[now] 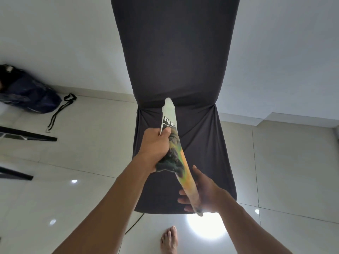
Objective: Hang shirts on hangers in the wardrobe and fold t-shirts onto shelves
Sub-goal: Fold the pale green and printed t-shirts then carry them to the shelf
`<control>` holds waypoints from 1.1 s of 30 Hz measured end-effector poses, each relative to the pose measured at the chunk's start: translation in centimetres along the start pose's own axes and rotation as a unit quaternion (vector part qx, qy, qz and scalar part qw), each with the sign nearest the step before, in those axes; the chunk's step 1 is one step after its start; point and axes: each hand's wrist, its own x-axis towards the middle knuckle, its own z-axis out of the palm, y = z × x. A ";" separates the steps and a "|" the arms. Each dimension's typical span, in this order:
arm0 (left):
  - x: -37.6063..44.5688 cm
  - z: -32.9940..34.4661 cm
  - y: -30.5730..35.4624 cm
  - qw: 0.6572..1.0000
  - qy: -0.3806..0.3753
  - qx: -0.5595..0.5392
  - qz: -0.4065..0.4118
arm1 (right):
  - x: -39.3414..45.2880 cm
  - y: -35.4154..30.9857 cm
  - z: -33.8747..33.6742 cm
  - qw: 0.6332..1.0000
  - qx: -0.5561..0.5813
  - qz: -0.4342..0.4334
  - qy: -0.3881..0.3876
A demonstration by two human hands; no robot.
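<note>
A white t-shirt [171, 114] with a black, green and orange print is bunched into a narrow strip above the seat of a chair. My left hand [156, 145] grips its middle, fingers curled round the cloth. My right hand [201, 193] holds the near end of the t-shirt, with the fingers wrapped under it. The far end of the t-shirt points toward the chair's back. No hanger or wardrobe is in view.
The chair [176, 61] wears a dark grey stretch cover and stands against a white wall. A dark blue bag [27, 92] with a loose black strap [60, 110] lies on the tiled floor at left. Black furniture legs [27, 136] jut in from the left edge. My bare foot [169, 239] is below.
</note>
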 end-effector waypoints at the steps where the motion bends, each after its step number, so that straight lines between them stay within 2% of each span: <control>1: -0.3 -0.4 0.3 0.999 -0.010 -0.033 -0.028 | -0.3 0.2 -0.1 0.999 0.024 0.003 -0.034; 4: -0.9 -1.4 0.4 0.991 -0.026 -0.104 -0.079 | -1.2 0.7 0.5 0.993 0.087 -0.014 -0.079; 6: -1.1 -2.2 0.1 0.987 -0.021 -0.125 -0.097 | -1.6 0.4 1.0 0.990 0.123 -0.030 -0.057; 10: -0.5 -4.3 -0.2 0.980 0.000 -0.146 -0.132 | -3.1 -1.8 0.9 0.992 0.074 -0.088 0.061; 12: 0.5 -5.2 -0.1 0.977 0.006 -0.155 -0.149 | -4.7 -4.1 0.8 0.978 0.029 -0.151 0.143; 14: 1.5 -5.8 0.5 0.972 0.001 -0.174 -0.159 | -6.2 -6.9 0.9 0.963 0.008 -0.199 0.181; 20: 4.4 -6.4 4.3 0.964 -0.029 -0.215 -0.154 | -9.1 -14.7 2.1 0.945 -0.008 -0.270 0.184; 25: 6.0 -5.7 6.0 0.970 -0.022 -0.224 -0.093 | -9.9 -17.6 1.9 0.925 -0.032 -0.329 0.185; 29: 6.0 -4.1 3.4 0.984 -0.006 -0.169 -0.061 | -7.4 -16.0 0.4 0.904 -0.093 -0.357 0.216; 33: 6.4 -1.7 -4.5 0.998 -0.003 -0.054 -0.040 | -1.4 -11.2 -1.9 0.900 -0.140 -0.338 0.235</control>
